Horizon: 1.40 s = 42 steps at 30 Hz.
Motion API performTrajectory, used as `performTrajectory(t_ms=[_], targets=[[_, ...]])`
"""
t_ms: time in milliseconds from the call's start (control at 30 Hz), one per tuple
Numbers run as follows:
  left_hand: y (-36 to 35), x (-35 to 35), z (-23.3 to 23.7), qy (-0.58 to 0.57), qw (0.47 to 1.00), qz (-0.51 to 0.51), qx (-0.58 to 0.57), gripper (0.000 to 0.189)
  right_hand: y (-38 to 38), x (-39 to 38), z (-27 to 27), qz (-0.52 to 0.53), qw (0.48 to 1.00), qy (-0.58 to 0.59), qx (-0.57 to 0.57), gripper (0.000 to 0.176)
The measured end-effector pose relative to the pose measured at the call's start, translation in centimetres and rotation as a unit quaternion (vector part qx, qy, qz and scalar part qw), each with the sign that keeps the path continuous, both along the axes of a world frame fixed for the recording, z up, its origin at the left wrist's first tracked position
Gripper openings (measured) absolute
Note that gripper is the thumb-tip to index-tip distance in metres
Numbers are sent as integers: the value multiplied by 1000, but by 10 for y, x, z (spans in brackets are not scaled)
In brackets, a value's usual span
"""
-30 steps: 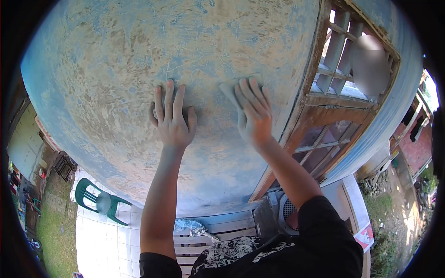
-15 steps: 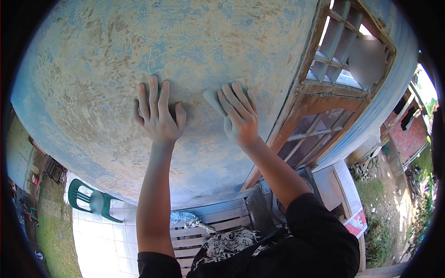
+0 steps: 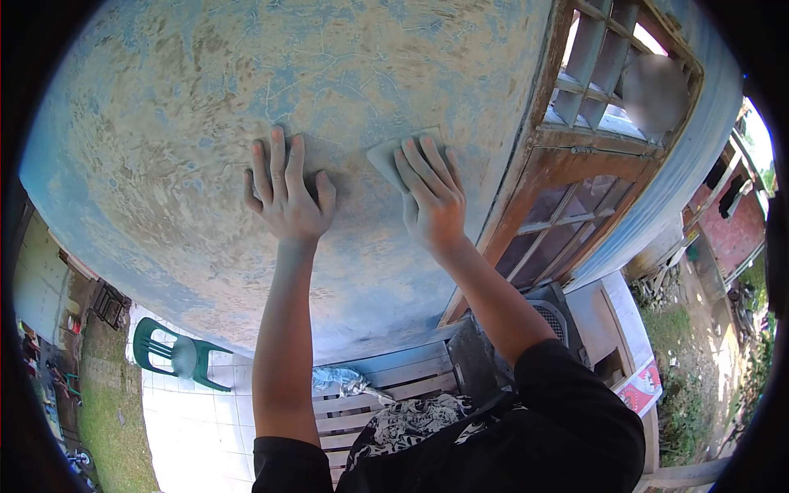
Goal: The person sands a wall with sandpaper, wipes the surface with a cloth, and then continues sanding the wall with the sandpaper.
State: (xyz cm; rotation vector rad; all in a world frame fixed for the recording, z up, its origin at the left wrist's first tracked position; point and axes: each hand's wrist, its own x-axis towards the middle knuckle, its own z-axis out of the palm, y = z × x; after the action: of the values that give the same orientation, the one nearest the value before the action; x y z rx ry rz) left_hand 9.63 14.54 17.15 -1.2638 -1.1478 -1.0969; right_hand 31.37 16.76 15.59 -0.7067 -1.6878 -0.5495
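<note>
A large, curved-looking wall (image 3: 181, 189) fills the upper left and middle of the frame, its light blue paint patchy with brown and grey and marked by fine cracks. White floor tiles (image 3: 193, 427) spread across the lower left. At the upper right stands a window (image 3: 588, 158) with a worn wooden frame and several small panes. A slatted bench (image 3: 345, 423) runs along the bottom centre, below the wall, and a green chair (image 3: 182, 359) stands on the tiles at the lower left. The person's black shirt (image 3: 526, 444) shows at the bottom, printed with a white pattern.

Both hands are up near the middle of the frame. The left hand (image 3: 289, 197), left of centre, lies on the wall with its fingers spread and straight, grasping nothing that shows. The right hand (image 3: 434, 201), just right of centre, has hold of a thin grey sheet, keeping it flat on the wall under its extended fingers. The sheet (image 3: 385, 161) pokes out past the fingers on the left, with a corner showing above them.
</note>
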Motion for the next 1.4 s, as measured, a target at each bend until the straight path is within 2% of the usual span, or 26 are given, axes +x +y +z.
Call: performTrajectory(t_ms=[100,233,300,367,400,433,467,500,533,567,600,633,667,700,733,833,900,933,1000,1067,1133,1167,1200,1233,1367,1400], targets=[[0,-1,-2,-2,1000,3,-4,53,13,-9,-7,-11,999,21,26,38],[0,0,-3,-11,1000,11,-18,54,-12,-35,82,72,997,10,-2,35],[-4,3,-5,-21,999,11,-33,51,-17,-37,101,132,991,-5,10,33],[-12,8,-5,-31,999,8,-36,48,-31,-22,104,119,992,-11,35,30],[-19,16,-3,-52,998,-21,-37,44,-46,-9,105,206,956,10,-208,30],[-26,23,0,-73,995,-50,-36,40,-60,3,105,280,855,27,-436,30],[-33,29,-1,-70,996,-47,-27,40,-65,13,94,338,824,81,-447,30],[-42,36,-6,-127,980,-138,-69,36,-64,18,76,396,785,134,-458,31],[-51,44,-12,-182,950,-227,-113,32,-62,21,58,400,784,131,-456,31],[-64,58,-9,-227,911,-319,-128,29,-59,23,39,489,692,227,-480,29],[-74,68,-9,-310,828,-430,-183,31,-61,23,29,564,581,317,-493,27],[-82,74,-11,-383,721,-529,-231,33,-69,24,28,566,580,315,-494,27],[-87,80,-13,-383,723,-527,-230,33,-77,25,28,584,551,358,-477,24],[-91,85,-14,-391,667,-594,-222,30,-83,26,28,598,519,401,-459,21],[-94,88,-15,-394,607,-657,-212,27,-85,28,27,599,518,401,-460,21],[-101,91,-15,-381,623,-626,-273,21,-85,39,20,560,558,417,-449,18],[-102,89,-17,-381,630,-616,-279,20,-82,46,8,558,607,365,-433,19],[-102,88,-19,-382,637,-606,-283,20,-84,52,6,556,607,366,-433,19],[-103,84,-25,-383,630,-609,-292,20,-89,60,5,522,679,261,-447,20],[-103,87,-30,-383,623,-612,-302,20,-91,59,-5,483,708,248,-452,21],[-107,101,-27,-467,543,-636,-286,21,-92,61,-10,442,735,234,-458,22],[-105,107,-30,-468,541,-638,-287,21,-92,62,-9,392,757,266,-450,22],[-102,113,-36,-520,486,-648,-271,22,-92,63,-9,341,776,296,-440,22],[-99,117,-42,-569,430,-654,-253,24,-92,63,-10,341,777,296,-440,22],[-87,122,-65,-565,428,-654,-263,17,-95,60,-21,373,745,309,-459,22],[-85,121,-64,-547,481,-628,-274,15,-97,58,-24,403,722,295,-479,22]])
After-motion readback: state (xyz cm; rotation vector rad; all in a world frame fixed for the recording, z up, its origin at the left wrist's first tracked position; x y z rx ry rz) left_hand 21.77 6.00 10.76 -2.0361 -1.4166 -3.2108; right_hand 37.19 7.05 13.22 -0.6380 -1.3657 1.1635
